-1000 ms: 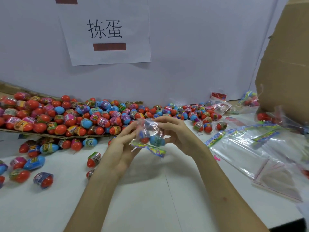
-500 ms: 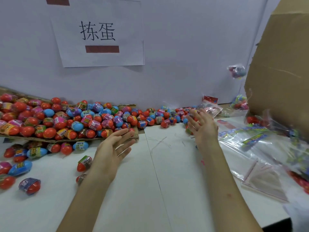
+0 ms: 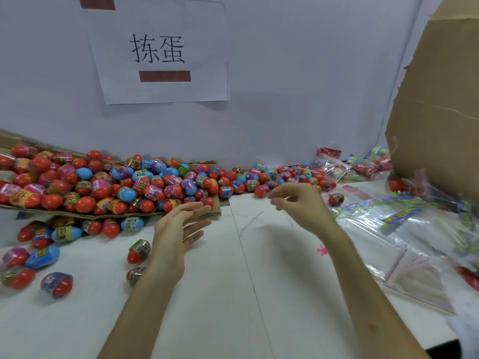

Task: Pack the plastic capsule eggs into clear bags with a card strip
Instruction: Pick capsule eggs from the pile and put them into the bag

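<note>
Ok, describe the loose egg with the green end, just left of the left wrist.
The egg looks like glossy plastic: a red pointed end aimed down-left, a green end up-right, and a shiny dark printed wrap round its middle. It lies tilted on the white table, apart from the egg pile. The left hand is beside it; whether they touch cannot be told.

White paper sign (image 3: 160,50) mounted on pale wall (image 3: 298,86); two black characters printed, brown bar (image 3: 164,76) beneath. Second brown patch (image 3: 97,2) cropped by top edge. Large cardboard box (image 3: 440,99) stood at right, edge torn. Cardboard sheet (image 3: 108,215) seen at left, front edge raised off white table (image 3: 220,307). Small pink mark (image 3: 322,250) seen right of table seam.
</note>
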`<state>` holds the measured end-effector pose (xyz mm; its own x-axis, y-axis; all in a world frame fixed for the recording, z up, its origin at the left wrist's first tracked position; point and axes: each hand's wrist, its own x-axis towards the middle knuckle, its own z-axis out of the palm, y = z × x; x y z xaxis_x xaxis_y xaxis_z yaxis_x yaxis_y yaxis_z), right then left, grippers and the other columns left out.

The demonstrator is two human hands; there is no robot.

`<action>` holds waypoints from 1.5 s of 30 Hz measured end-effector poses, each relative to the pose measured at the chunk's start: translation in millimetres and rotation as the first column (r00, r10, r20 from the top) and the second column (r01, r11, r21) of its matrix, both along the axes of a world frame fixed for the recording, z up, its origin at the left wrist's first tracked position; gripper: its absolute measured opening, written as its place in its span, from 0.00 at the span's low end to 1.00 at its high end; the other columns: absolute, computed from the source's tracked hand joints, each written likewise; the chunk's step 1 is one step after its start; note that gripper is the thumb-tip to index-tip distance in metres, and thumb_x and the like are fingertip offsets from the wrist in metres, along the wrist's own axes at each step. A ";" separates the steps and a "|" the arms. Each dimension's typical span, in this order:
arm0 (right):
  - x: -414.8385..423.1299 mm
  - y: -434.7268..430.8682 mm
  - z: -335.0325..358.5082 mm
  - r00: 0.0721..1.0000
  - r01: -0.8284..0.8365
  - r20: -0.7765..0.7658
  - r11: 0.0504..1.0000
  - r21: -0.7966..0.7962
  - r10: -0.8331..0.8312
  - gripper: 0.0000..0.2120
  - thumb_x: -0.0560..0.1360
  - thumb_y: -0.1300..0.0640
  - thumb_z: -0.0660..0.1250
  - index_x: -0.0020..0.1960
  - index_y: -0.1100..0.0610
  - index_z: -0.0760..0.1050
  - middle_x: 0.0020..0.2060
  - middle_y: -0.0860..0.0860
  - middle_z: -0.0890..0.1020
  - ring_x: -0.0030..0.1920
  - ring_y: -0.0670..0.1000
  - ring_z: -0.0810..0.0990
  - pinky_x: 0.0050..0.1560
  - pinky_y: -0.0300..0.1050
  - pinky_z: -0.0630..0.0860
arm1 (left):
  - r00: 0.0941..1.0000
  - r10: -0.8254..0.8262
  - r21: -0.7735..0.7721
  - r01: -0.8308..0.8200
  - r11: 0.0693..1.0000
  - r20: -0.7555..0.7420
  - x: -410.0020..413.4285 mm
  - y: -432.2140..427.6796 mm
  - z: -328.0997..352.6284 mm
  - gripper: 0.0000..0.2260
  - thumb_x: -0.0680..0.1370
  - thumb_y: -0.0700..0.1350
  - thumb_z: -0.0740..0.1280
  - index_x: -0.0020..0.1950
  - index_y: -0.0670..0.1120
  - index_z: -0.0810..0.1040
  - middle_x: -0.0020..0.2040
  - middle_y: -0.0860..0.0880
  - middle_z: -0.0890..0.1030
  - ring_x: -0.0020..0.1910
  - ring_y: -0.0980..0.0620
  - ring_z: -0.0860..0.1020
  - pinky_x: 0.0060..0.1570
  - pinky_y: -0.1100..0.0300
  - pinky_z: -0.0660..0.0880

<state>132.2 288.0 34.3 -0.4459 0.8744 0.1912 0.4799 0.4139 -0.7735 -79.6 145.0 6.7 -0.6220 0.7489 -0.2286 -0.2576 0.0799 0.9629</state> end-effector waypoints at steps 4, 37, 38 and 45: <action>64.4 4.1 1.0 0.979 0.114 0.152 0.985 0.127 -0.133 0.06 0.76 0.59 0.74 0.49 0.49 0.84 0.46 0.44 0.85 0.43 0.38 0.80 0.42 0.30 0.71 | 1.000 -0.004 0.011 0.004 1.000 -0.004 0.1 -1.0 1.5 0.14 0.86 0.38 0.57 0.57 0.46 0.83 0.52 0.50 0.88 0.54 0.47 0.86 0.54 0.51 0.78; 28.7 -12.6 10.7 0.976 0.150 -0.172 0.986 0.073 -0.136 0.05 0.78 0.57 0.73 0.44 0.55 0.79 0.40 0.51 0.85 0.40 0.51 0.85 0.42 0.48 0.80 | 0.888 -0.457 0.086 0.460 0.884 -0.052 18.0 9.0 -8.9 0.18 0.80 0.57 0.68 0.66 0.49 0.81 0.59 0.50 0.86 0.57 0.48 0.86 0.56 0.54 0.80; 13.4 -16.8 15.7 0.969 0.107 -0.227 0.993 0.049 -0.093 0.05 0.78 0.58 0.72 0.44 0.56 0.79 0.40 0.52 0.85 0.39 0.51 0.86 0.42 0.50 0.81 | 0.873 -0.485 0.093 0.488 0.868 -0.056 20.4 9.4 -9.6 0.24 0.76 0.61 0.71 0.68 0.50 0.79 0.61 0.52 0.86 0.59 0.49 0.85 0.57 0.55 0.80; -70.9 -41.5 1.2 0.888 -0.343 -0.412 0.890 -0.300 0.204 0.08 0.83 0.62 0.63 0.47 0.62 0.78 0.50 0.59 0.86 0.47 0.56 0.87 0.45 0.48 0.84 | 0.828 -0.477 0.221 0.426 0.877 0.295 29.1 5.6 -11.8 0.14 0.82 0.48 0.70 0.64 0.42 0.83 0.63 0.40 0.83 0.58 0.41 0.85 0.59 0.50 0.80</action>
<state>61.3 246.5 35.6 -0.6381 0.7652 0.0858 0.0481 0.1508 -0.9874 -50.6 150.6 -5.1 -0.1123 0.9665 -0.2308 -0.5301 0.1382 0.8366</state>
